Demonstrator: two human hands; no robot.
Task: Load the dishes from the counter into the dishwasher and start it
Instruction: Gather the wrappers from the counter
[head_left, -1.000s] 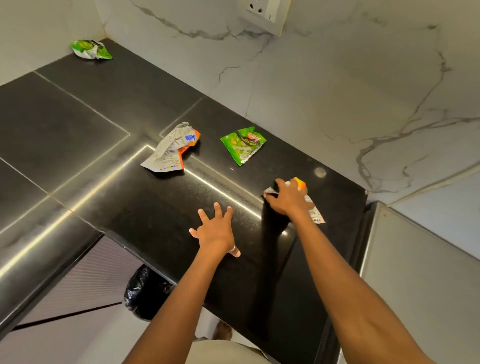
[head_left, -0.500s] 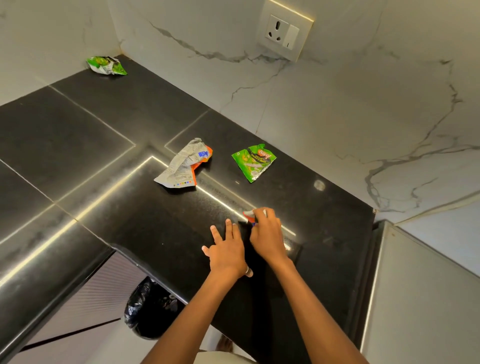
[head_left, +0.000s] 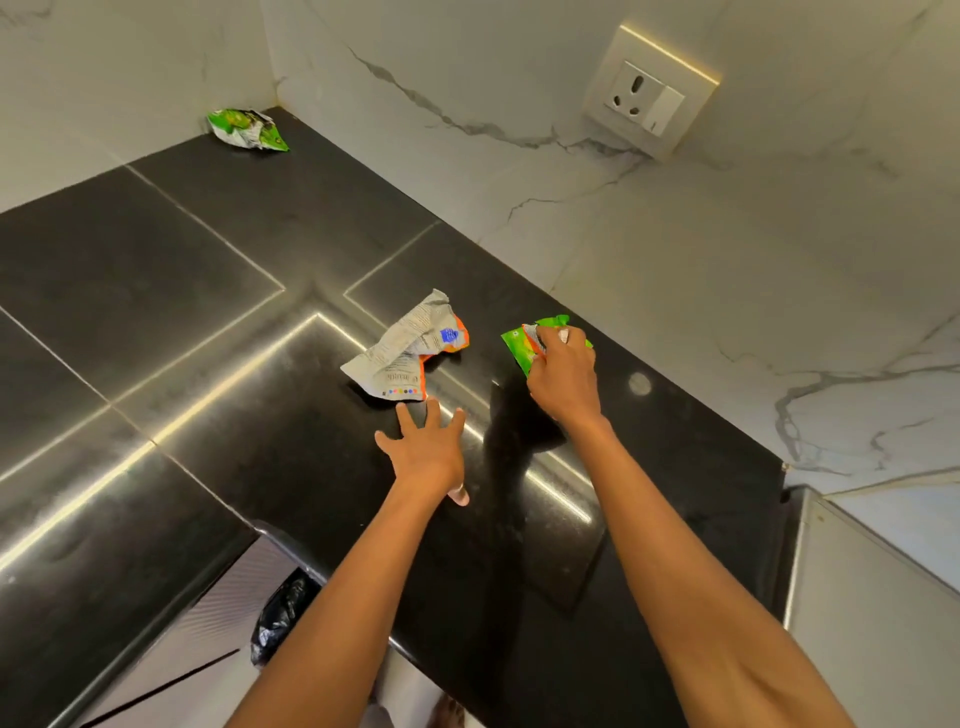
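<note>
Green wrapper (head_left: 515, 347) beneath right grip's (head_left: 563, 382) curled fingers.

You are working in a home kitchen. Identify it by the polished black stone table (head_left: 156, 291) running into a corner, the marble-patterned wall (head_left: 675, 260) carrying a socket-and-switch plate (head_left: 644, 98), crumpled snack wrappers (head_left: 405, 353) on the table, and a black bin bag (head_left: 280, 618) below its near edge.

Black counter (head_left: 156, 312), silver wrapper (head_left: 402, 353), green wrapper (head_left: 247, 129) (far corner)
</note>
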